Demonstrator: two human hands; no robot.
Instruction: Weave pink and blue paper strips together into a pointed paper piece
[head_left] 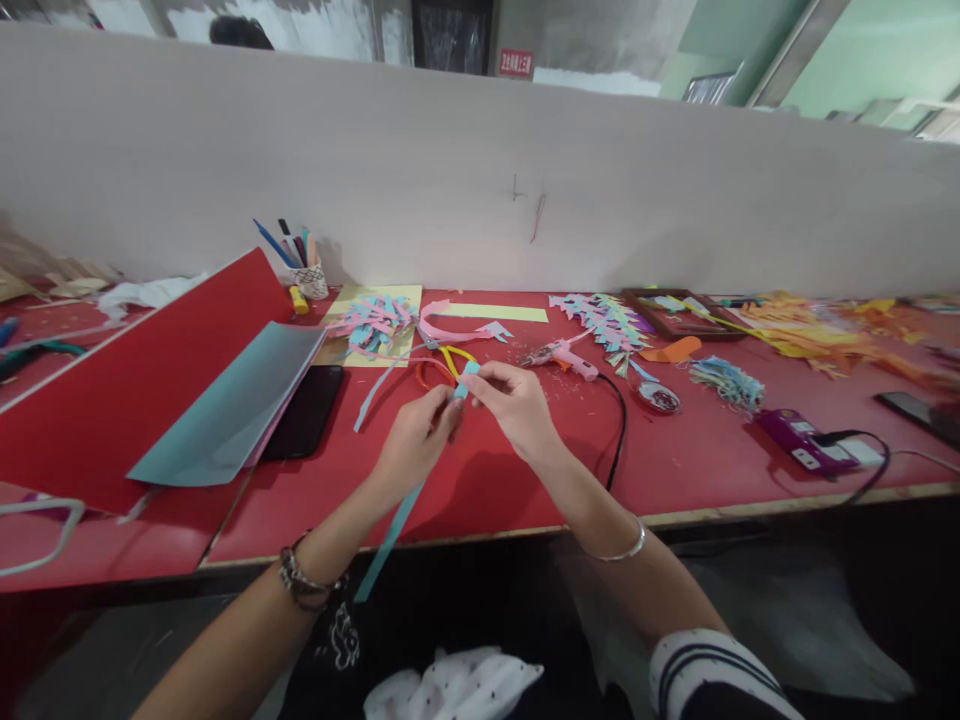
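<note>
A light-blue paper strip (399, 528) is pinched between my two hands above the red table (495, 490). Its upper end shows folded over at the fingertips, while its long tail hangs past the table's front edge. My left hand (420, 430) closes on the strip from below left. From the right, my right hand (517, 405) pinches the same folded end. Just behind the fingers lie scissors with yellow and orange handles (455, 358), partly hidden by the hands. Another pale-blue strip (373, 392) lies to the left of them.
A pink glue gun (564, 357) with a black cord lies right of my hands. Cut pink and blue paper pieces (379, 322) are heaped behind. At left are a leaning red board (172, 370), blue sheet (240, 410) and black phone (306, 412). A purple power strip (806, 440) sits right.
</note>
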